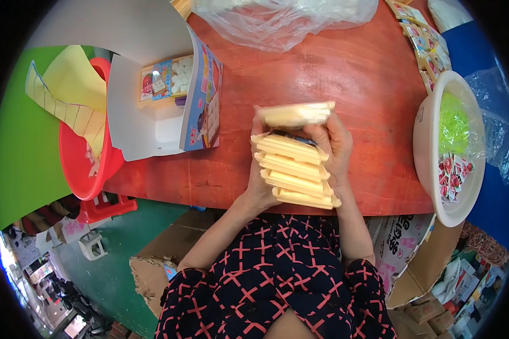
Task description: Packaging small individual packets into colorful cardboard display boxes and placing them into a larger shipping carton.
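Note:
Both of my hands grip a stack of pale yellow packs [294,169] above the front of the red table. The packs are shallow trays that look film-wrapped, set edge toward me. My left hand [258,181] closes round the stack's left side. My right hand [338,144] is closed at its right side, thumb near the top. The uppermost pack [297,114] is tilted apart from the others and blurred. To the left stands an opened display box [203,107], white inside and printed blue outside. Inside it lies a pack [167,82] with white pieces and a printed card.
A red basin [82,169] with yellow paper [76,85] is at the left. At the right table edge stands a white basin [435,192] holding green shreds and red-white sachets. A clear plastic bag [288,25] and a row of packs [421,45] lie at the far side.

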Action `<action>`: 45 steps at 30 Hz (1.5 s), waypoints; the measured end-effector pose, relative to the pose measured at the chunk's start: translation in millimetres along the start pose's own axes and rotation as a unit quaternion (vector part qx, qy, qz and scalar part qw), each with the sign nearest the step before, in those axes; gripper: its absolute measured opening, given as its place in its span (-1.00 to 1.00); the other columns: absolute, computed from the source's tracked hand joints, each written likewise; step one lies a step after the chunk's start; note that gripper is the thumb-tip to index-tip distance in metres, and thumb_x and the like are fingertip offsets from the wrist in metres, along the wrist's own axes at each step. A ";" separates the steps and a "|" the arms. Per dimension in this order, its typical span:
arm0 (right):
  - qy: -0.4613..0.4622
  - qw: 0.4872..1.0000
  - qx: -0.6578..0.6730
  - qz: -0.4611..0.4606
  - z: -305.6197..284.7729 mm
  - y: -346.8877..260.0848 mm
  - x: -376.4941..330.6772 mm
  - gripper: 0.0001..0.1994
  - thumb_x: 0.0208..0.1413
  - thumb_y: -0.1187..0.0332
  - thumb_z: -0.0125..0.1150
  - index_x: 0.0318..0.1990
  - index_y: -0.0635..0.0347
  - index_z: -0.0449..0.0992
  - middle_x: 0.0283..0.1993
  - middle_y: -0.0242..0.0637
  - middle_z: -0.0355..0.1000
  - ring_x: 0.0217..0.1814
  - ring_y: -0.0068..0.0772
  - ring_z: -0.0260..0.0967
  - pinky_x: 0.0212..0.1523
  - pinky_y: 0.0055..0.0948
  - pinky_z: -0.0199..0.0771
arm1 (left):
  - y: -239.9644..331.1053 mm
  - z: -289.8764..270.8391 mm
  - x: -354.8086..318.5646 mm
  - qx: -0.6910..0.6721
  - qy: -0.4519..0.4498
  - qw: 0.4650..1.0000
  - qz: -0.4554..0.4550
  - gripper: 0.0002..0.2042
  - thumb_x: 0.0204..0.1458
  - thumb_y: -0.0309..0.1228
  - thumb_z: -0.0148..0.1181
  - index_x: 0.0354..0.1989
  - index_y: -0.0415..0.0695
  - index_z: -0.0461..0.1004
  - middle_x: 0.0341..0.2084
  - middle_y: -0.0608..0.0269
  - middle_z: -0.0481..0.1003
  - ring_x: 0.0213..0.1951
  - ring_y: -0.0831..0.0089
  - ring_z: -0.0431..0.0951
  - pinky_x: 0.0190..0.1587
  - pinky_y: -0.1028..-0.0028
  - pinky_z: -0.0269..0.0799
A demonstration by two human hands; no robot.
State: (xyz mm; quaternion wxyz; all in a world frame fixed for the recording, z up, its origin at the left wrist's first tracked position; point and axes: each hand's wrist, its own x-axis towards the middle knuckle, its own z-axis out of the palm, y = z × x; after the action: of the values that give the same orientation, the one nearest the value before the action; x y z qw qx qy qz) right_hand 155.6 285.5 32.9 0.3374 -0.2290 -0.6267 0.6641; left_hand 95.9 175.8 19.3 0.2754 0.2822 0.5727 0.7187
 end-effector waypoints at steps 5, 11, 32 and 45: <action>0.018 0.996 -0.066 -0.061 2.4 -3.2 2.6 -0.85 0.13 0.49 -0.03 -0.16 0.34 0.35 -0.26 -0.38 0.37 -0.23 -0.65 0.27 -0.21 -0.62 0.33 | -12.1 -8.2 -9.9 0.232 0.041 0.949 0.210 -0.10 -0.26 -0.27 0.37 0.22 -0.21 -0.11 0.16 0.05 0.05 0.15 0.44 0.13 0.18 0.35 0.08; 0.173 0.964 -0.170 -0.111 -7.3 -12.6 21.4 -0.70 0.09 0.51 -0.06 0.00 0.36 0.26 -0.19 -0.29 0.34 -0.18 -0.55 0.26 -0.18 -0.60 0.31 | -16.1 -12.1 -26.3 -0.017 -0.134 0.980 -0.147 -0.35 -0.19 -0.43 0.31 0.11 -0.19 0.12 -0.05 0.03 0.34 0.01 0.29 0.37 0.04 0.30 0.31; 0.084 0.975 -0.200 -0.041 -7.4 -46.3 -18.0 -0.86 0.12 0.49 -0.08 -0.23 0.33 0.40 -0.44 -0.45 0.34 -0.40 -0.73 0.22 -0.41 -0.70 0.24 | 17.7 18.0 -9.5 -0.173 0.034 0.984 -0.036 -0.48 -0.24 -0.66 0.23 0.00 -0.32 0.25 -0.16 0.15 0.41 -0.16 0.41 0.47 -0.11 0.44 0.43; 0.226 0.811 -0.535 0.069 -116.9 -20.9 39.4 -0.66 0.02 0.52 -0.10 0.01 0.21 0.28 -0.44 0.09 0.38 -0.39 0.10 0.38 -0.43 -0.09 0.35 | 16.9 34.9 104.7 -0.240 -0.080 0.916 -0.313 -0.66 -0.11 -0.59 0.12 -0.09 -0.36 0.33 -0.24 0.10 0.47 -0.24 0.39 0.52 -0.20 0.42 0.49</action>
State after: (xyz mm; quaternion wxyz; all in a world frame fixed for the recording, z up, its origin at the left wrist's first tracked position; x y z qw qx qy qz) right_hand 217.6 393.4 45.4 0.2473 -0.5593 -0.7716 0.1750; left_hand 47.7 271.1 51.7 0.5903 0.0705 0.4180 0.6869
